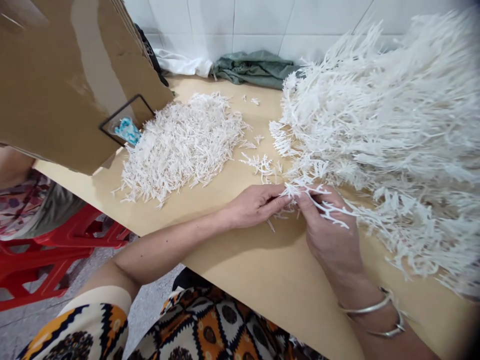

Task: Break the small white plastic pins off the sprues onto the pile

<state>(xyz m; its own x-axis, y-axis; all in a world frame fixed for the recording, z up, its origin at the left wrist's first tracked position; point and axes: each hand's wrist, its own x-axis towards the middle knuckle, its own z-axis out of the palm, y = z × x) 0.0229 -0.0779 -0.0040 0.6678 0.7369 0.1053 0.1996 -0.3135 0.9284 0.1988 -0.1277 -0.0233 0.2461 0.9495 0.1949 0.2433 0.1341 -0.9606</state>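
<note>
Both my hands meet over the front part of the table, above a few loose white bits. My right hand has its fingers closed round a white branching plastic sprig, whose forked twigs stick out over the knuckles. With thumb and fingers pinched, my left hand grips the sprig's left tip. Behind them lies a small loose sprig. To the left spreads a low heap of short white pieces. A tall pile of uncut-looking white branching sprigs rises close to my right hand.
A large cardboard box stands at the left table edge, with a black wire frame and a blue-and-white item by it. Green cloth lies along the tiled wall. Beyond the box, a person sits near red stools.
</note>
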